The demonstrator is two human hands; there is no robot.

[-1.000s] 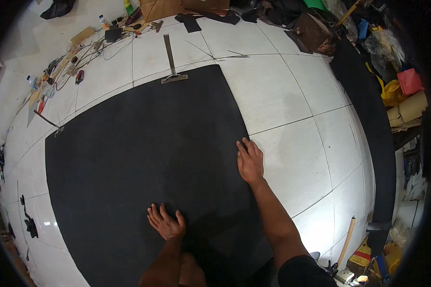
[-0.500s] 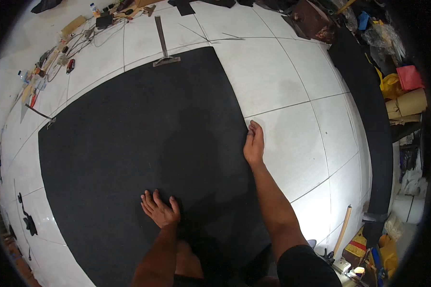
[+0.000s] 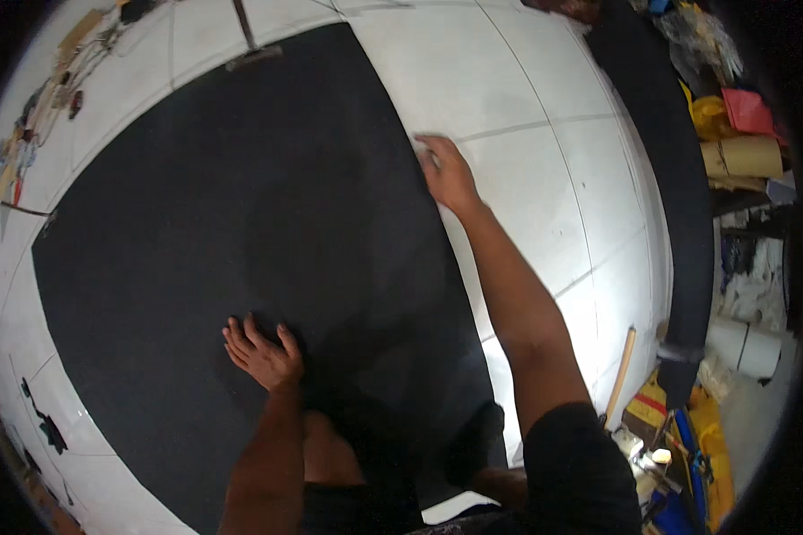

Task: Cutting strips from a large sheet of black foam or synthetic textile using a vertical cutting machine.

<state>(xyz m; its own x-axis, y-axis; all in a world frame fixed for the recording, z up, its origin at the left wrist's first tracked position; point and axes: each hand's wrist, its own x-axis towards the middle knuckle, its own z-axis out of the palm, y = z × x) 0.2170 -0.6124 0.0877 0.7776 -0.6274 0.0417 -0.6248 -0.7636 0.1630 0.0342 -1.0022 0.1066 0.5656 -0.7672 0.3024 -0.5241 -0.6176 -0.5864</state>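
A large black sheet [image 3: 178, 205] lies flat over the pale tiled floor. My left hand [image 3: 263, 357] rests palm down on it, in the lower middle, fingers spread. At the sheet's right edge is my right hand [image 3: 453, 176], slightly blurred, its fingers bent toward the edge. A gap shows between thumb and forefinger, with nothing visible in it. A T-shaped tool [image 3: 254, 58] with a long thin handle sits on the sheet's far edge. Another thin-handled tool [image 3: 49, 218] lies at its far left corner. My leg and dark-covered foot [image 3: 482, 437] are near the right edge.
Along the right runs a long black strip of material [image 3: 660, 178]. Beyond it are a tan roll [image 3: 745, 159], a white roll [image 3: 745, 348], and yellow and pink bags. A wooden stick [image 3: 620, 379] stands among clutter at lower right. Small tools and cords [image 3: 62, 76] line the far left.
The view has shifted, so the sheet appears higher and farther left. My right hand has turned, its fingers now pointing left over the edge. My left hand stays flat on the sheet.
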